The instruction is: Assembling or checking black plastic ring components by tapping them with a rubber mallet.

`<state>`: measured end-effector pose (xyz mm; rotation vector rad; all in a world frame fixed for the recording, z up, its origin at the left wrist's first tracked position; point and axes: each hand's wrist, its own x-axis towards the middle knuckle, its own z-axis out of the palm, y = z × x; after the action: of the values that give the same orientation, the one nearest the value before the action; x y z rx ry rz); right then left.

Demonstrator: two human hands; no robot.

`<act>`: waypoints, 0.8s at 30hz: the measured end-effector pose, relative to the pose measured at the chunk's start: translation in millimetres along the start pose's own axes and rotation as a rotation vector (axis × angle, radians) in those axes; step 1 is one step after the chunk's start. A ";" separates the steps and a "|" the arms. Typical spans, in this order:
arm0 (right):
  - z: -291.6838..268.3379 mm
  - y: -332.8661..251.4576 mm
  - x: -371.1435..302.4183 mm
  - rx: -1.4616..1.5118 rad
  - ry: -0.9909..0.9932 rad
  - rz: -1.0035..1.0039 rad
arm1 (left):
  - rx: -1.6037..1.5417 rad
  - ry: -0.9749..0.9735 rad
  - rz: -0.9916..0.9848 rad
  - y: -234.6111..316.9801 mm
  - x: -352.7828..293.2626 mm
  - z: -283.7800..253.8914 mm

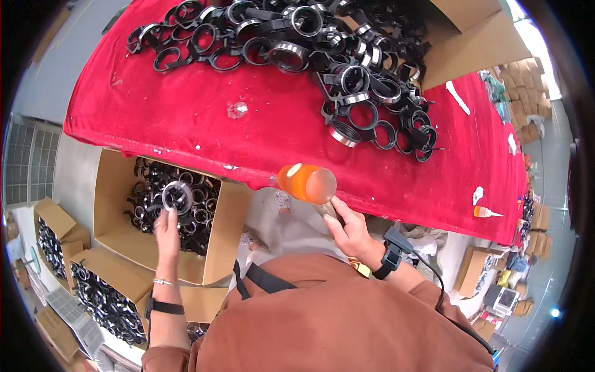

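Observation:
My left hand (166, 234) is closed on the near edge of a round ring part (188, 190), pale and slightly blurred. It is above an open cardboard box (109, 208) holding many black and silver ring parts (201, 232). My right hand (353, 234) grips the handle of a mallet with a translucent orange head (299, 181). The mallet's head hangs over the front edge of the red-covered table (204, 133), its pale round face turned to the right.
A big heap of black clamps with metal rings (353, 79) covers the table's far side, beside a cardboard box (474, 53). A small orange-ended bottle with a pointed tip (483, 212) lies at the right. More filled boxes (121, 273) stand on the floor at the left.

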<state>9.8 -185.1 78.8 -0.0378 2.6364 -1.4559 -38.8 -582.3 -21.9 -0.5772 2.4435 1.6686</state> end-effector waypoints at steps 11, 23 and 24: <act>-20.0 25.4 -51.2 0.041 -0.068 0.223 | 0.709 -0.369 1.206 194.4 37.0 239.1; -27.6 39.1 -42.0 0.235 0.114 0.328 | 0.205 -0.218 1.155 208.1 32.0 204.1; -26.7 39.3 -37.9 0.297 0.125 0.324 | 0.223 -0.172 1.006 203.7 28.6 182.4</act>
<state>45.6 -138.4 63.5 0.4985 2.3390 -1.7532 -162.1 -357.2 76.6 0.9406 2.8912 1.4985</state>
